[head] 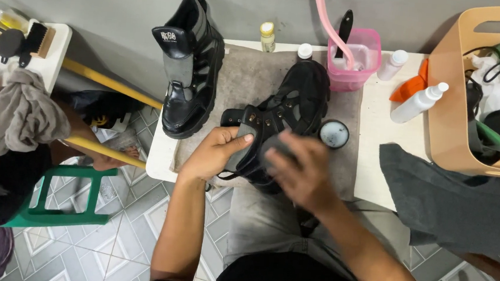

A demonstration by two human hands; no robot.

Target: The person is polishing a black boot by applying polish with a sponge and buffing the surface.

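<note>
Two hands work one black boot (291, 111) lying on a grey mat (249, 75) — left hand (216, 153) gripping its tongue, right hand (301, 168) blurred, fingers curled over the side, grip unclear. Beside it, an open polish tin (334, 134); a second boot (190, 64) stands upright.

On the counter (375, 138), a mat (249, 81) carries two boots: one boot (189, 64) stands far left, the other boot (294, 102) lies near the middle with a tin (334, 133) just right. A tub (354, 62) stands far behind, bottles (416, 103) to its right, a basket (448, 114) at the right edge.
</note>
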